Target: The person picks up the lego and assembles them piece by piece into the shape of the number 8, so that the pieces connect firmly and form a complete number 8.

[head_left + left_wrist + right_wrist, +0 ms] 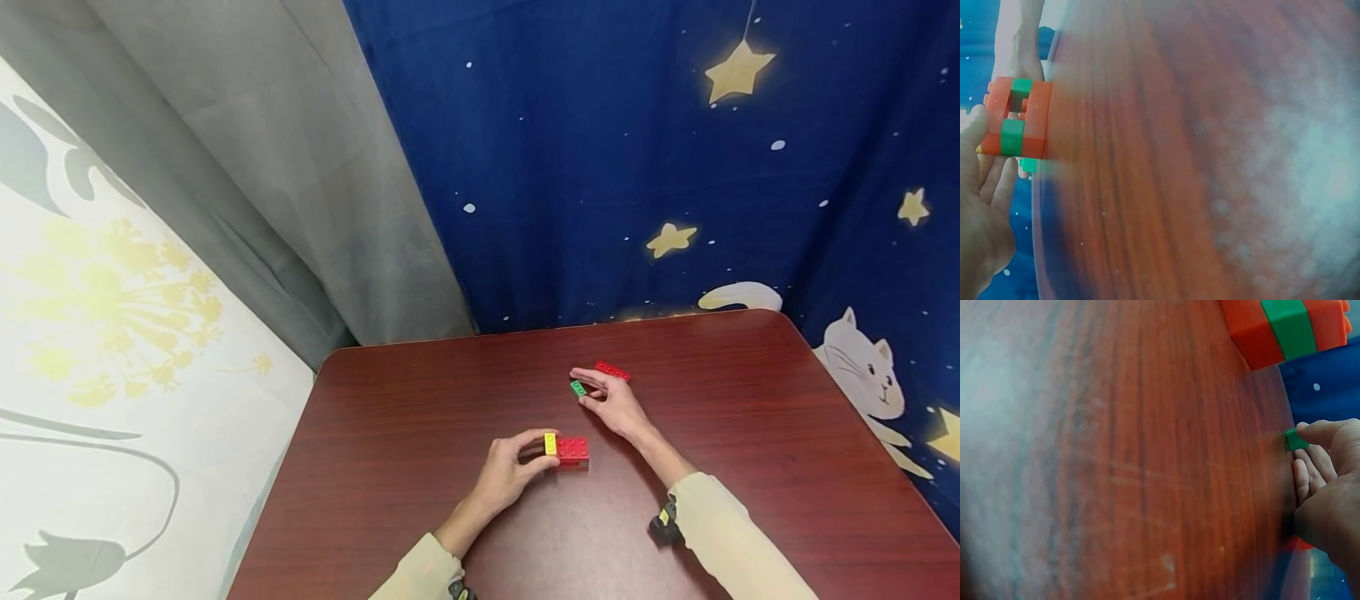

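Observation:
On the table stands a stack of red bricks (573,450), with green bricks (1012,137) between its upper and lower red layers. A yellow brick (551,444) is at the stack's left end, and my left hand (504,471) pinches it between thumb and forefinger. Farther back, my right hand (617,406) holds a small green brick (577,388) between thumb and fingers, close over the table. The right wrist view shows the thumb on this green brick (1296,440). Just behind the right hand lies a long red brick (613,370), partly hidden by it.
The dark red wooden table (420,392) has its far edge along a blue star-patterned curtain (600,167). A grey curtain (247,167) and a white printed panel (150,367) hang at the left. Both wrists wear small black devices (664,523).

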Available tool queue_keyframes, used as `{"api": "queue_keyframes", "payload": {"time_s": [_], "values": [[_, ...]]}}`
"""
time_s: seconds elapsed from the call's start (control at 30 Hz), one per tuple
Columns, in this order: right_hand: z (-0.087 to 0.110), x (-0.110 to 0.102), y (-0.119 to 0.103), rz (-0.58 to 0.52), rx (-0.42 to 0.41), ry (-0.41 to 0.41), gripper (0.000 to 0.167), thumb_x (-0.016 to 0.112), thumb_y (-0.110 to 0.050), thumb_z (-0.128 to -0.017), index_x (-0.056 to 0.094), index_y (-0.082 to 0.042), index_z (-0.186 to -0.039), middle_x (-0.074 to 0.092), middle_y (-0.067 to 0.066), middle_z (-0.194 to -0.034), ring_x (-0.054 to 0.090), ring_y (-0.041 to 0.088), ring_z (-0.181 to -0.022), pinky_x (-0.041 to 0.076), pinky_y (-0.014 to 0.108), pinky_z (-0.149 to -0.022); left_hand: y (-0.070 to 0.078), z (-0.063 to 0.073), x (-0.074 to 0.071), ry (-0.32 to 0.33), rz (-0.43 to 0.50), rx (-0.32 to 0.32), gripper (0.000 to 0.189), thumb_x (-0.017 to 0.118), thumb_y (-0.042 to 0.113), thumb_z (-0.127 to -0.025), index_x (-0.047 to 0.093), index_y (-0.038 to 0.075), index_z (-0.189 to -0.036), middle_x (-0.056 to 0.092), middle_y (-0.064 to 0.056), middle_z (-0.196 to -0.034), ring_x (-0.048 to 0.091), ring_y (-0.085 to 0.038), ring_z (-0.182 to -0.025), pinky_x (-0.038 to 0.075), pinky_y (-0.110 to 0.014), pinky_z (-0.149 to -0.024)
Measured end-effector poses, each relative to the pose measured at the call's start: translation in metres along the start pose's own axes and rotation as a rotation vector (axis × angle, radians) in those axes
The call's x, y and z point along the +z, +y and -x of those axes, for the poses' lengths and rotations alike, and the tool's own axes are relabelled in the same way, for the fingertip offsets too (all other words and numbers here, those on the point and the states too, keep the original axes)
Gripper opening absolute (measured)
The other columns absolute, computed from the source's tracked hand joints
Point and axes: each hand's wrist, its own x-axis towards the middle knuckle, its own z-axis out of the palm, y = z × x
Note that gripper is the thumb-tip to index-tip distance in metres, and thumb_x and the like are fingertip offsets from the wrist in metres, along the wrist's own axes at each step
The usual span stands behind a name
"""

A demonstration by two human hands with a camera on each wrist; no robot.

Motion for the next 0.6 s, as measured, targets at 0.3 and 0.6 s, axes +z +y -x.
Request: {"api": "queue_keyframes", "payload": {"time_s": [0.3,0.6], "values": [[0.0009,0.0017,-0.0005,0.068,-0.016,0.014,0.049,0.072,0.014,-0.093,0.064,0.005,-0.141,0.068,0.021,-0.138,0.066,0.039,-0.123,0.058,0.043,-0.096,-0.0002,-0.0002,0.0008,0.020,0.014,0.012,0.040,0.084,0.022,-0.092,0.075,0.016,-0.131,0.077,-0.001,-0.122,0.074,-0.015,-0.110,0.061,-0.033,-0.092],[0.0006,0.0015,0.0020,0.101,-0.025,0.022,0.046,0.074,0.014,-0.092,0.069,0.003,-0.136,0.071,0.021,-0.132,0.071,0.036,-0.110,0.059,0.042,-0.093,-0.0005,0.0000,0.0016,0.011,0.030,0.002,0.039,0.084,0.020,-0.092,0.075,0.017,-0.130,0.078,-0.002,-0.120,0.074,-0.014,-0.109,0.061,-0.029,-0.091]]}}
